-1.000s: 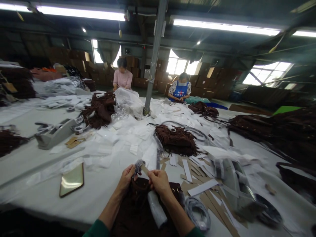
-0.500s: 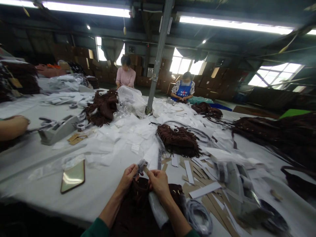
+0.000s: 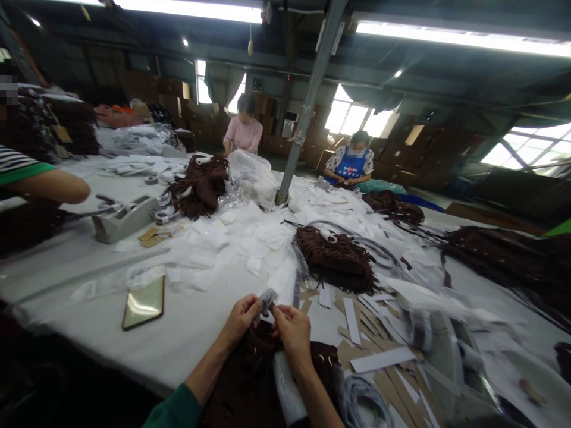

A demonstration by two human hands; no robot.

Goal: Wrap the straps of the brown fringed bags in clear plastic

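In front of me lies a dark brown bag (image 3: 236, 380) with metal eyelets along its top edge. Above it my left hand (image 3: 244, 314) is closed in a pinch on a small piece of crumpled, greyish clear plastic wrap (image 3: 267, 297). Close beside it, my right hand (image 3: 292, 330) pinches the lower end of the same wrapped piece; what lies inside the wrap is too blurred to name. Under my right forearm a whitish plastic-wrapped roll (image 3: 288, 386) rests on the bag. A coiled, grey-wrapped strap (image 3: 363, 401) sits to its right.
A phone (image 3: 143, 304) lies left on the table. Card strips (image 3: 381, 359) and a tape dispenser (image 3: 464, 356) are at right, another tape dispenser (image 3: 125, 220) at left. A fringed brown bag (image 3: 334, 258) stands ahead, near a metal post (image 3: 307, 107). Co-workers sit around the table.
The view has swung left, so everything sits further right. Both hands stay at the wrapped piece; the tan strip by my right fingers no longer shows. A co-worker's striped sleeve has appeared at left.
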